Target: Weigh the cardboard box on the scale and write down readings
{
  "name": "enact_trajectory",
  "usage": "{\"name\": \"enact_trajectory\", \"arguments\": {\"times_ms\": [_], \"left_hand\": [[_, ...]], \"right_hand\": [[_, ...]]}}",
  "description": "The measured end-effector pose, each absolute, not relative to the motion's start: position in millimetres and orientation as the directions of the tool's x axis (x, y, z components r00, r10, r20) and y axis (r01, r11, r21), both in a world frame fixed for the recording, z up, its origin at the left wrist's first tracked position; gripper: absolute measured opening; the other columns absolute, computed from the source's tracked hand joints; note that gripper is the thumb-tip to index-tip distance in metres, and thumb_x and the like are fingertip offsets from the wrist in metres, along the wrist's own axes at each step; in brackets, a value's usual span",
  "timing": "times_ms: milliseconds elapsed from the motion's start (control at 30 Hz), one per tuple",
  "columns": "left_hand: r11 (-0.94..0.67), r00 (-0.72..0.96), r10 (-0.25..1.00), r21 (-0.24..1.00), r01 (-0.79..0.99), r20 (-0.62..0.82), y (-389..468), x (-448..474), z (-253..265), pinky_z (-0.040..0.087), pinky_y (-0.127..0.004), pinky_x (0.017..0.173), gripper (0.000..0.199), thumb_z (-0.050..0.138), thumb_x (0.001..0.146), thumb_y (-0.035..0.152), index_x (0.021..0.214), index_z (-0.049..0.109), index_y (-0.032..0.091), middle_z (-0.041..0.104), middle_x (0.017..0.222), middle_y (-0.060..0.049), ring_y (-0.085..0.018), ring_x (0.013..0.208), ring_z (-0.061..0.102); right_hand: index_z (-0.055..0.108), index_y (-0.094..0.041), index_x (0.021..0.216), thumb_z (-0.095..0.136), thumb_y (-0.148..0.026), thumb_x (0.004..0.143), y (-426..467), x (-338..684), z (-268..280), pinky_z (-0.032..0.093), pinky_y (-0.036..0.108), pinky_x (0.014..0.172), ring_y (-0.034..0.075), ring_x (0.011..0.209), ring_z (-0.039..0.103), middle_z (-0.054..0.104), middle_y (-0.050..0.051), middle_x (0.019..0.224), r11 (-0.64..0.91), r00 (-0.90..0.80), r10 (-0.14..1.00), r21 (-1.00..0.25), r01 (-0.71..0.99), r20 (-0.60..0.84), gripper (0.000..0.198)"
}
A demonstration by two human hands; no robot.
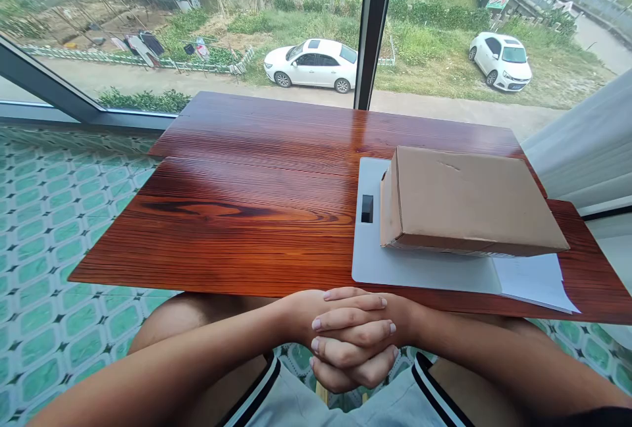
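My left hand (309, 312) and my right hand (396, 314) are clasped together above my lap, just at the near edge of the wooden table (237, 216). Their fingers interlace and curl over each other; no object shows between them. Nearest to my right hand is a flat pale slab (368, 266) with a small dark window, which looks like a scale. On it rests a closed brown cardboard box (474, 200). White paper sheets (536, 279) lie partly under the slab and box, at the right.
Large windows with a dark frame post (374, 32) stand behind the table. Outside are two white cars, grass and a road. A white curtain (587, 144) hangs at the right. Green patterned floor tiles (54, 229) spread on the left. My knees are under the table's front edge.
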State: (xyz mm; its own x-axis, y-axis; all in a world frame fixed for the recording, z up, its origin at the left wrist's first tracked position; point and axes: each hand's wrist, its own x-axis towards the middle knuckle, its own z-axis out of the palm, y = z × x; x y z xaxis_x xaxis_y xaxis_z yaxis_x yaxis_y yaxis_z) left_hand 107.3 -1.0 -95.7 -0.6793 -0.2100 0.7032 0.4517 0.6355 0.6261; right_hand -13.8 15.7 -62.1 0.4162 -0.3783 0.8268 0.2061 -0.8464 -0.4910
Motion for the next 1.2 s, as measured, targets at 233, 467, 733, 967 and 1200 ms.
{"name": "enact_trajectory", "arguments": {"times_ms": [233, 467, 733, 967, 1200], "left_hand": [[0.756, -0.472, -0.222, 0.456, 0.469, 0.853, 5.0, 94.3, -83.8, 0.059, -0.022, 0.052, 0.085, 0.081, 0.077, 0.019, 0.153, 0.048, 0.038, 0.07, 0.124, -0.011, -0.023, 0.082, 0.076], [0.754, -0.489, -0.223, 0.467, 0.462, 0.843, 5.2, 95.6, -79.3, 0.06, -0.024, 0.055, 0.085, 0.082, 0.076, 0.019, 0.152, 0.049, 0.039, 0.07, 0.123, -0.011, -0.023, 0.086, 0.075], [0.847, -0.432, -0.147, 0.339, 0.41, 0.89, 4.1, 97.2, -75.3, 0.061, -0.026, 0.062, 0.078, 0.081, 0.08, 0.027, 0.152, 0.051, 0.031, 0.073, 0.114, -0.012, -0.024, 0.086, 0.075], [0.728, -0.442, -0.262, 0.476, 0.494, 0.858, 7.0, 92.5, -91.5, 0.06, -0.024, 0.058, 0.066, 0.068, 0.088, 0.028, 0.151, 0.052, 0.037, 0.071, 0.126, -0.009, -0.021, 0.081, 0.076], [0.665, -0.45, -0.306, 0.526, 0.53, 0.839, 7.5, 93.0, -96.7, 0.054, -0.022, 0.042, 0.059, 0.064, 0.089, 0.042, 0.147, 0.056, 0.041, 0.071, 0.124, -0.008, -0.022, 0.079, 0.075]], "right_hand": [[0.079, -0.031, 0.112, 0.087, -0.038, 0.074, 15.5, -16.6, -56.5, 0.063, 0.037, 0.08, 0.029, 0.089, 0.077, 0.077, 0.01, 0.097, -0.838, 0.446, -0.38, -0.506, 0.204, 0.81, 0.039], [0.08, -0.031, 0.109, 0.088, -0.036, 0.073, 14.9, -11.3, -58.5, 0.063, 0.034, 0.079, 0.027, 0.087, 0.077, 0.077, 0.008, 0.092, -0.839, 0.401, -0.396, -0.503, 0.208, 0.826, 0.038], [0.078, -0.034, 0.112, 0.087, -0.036, 0.074, 14.2, -13.5, -58.5, 0.063, 0.038, 0.079, 0.029, 0.088, 0.077, 0.078, 0.01, 0.096, -0.832, 0.436, -0.406, -0.522, 0.187, 0.803, 0.038], [0.077, -0.03, 0.11, 0.086, -0.036, 0.075, 13.0, -9.5, -66.0, 0.063, 0.039, 0.079, 0.03, 0.088, 0.076, 0.076, 0.012, 0.095, -0.843, 0.396, -0.389, -0.495, 0.212, 0.832, 0.036], [0.077, -0.037, 0.114, 0.085, -0.036, 0.074, 7.0, -12.0, -62.0, 0.065, 0.04, 0.074, 0.03, 0.086, 0.075, 0.07, 0.01, 0.092, -0.846, 0.442, -0.355, -0.485, 0.223, 0.824, 0.041]]}}
